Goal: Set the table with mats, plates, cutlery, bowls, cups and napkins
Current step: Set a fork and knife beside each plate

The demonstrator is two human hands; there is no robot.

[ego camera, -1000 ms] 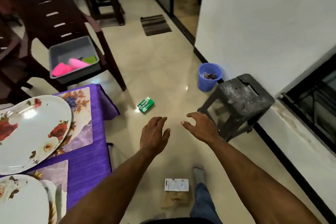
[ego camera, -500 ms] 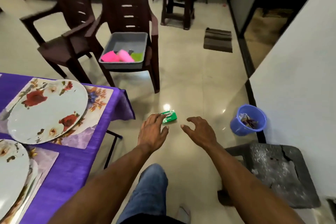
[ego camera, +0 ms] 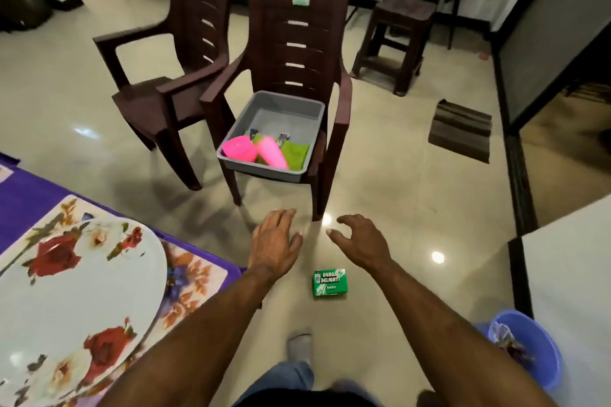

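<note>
since the earlier frame the view had swung toward the chairs: the grey tub (ego camera: pixel 274 139) on the nearer chair (ego camera: pixel 294 53) had come much closer and sat straight ahead of both hands, while the green box (ego camera: pixel 330 283) on the floor, formerly ahead of the fingertips, now lay behind them, between the two forearms.

inside the tub, at its near end, lay a pink bowl (ego camera: pixel 238 149), a pink cup (ego camera: pixel 271 153) on its side, a green napkin (ego camera: pixel 295 155) and some metal cutlery (ego camera: pixel 283 139) further in. the bowl and cup looked like thin plastic, so probably light, stiff and a bit slick; the rim of the bowl or the body of the cup would be the natural hold. the napkin looked soft and would likely need a pinch. the cutlery was too small to judge closely.

the left hand (ego camera: pixel 276 241) was spread flat, fingers extended, holding and touching nothing. the right hand (ego camera: pixel 362 241) was loosely curled, thumb and fingers apart, also empty. both grips hung in the air short of the chair's front edge.

behind and left of the left hand, a flowered plate (ego camera: pixel 79 287) rested on a floral mat (ego camera: pixel 188 284) over the purple-clothed desk (ego camera: pixel 29 195).
</note>
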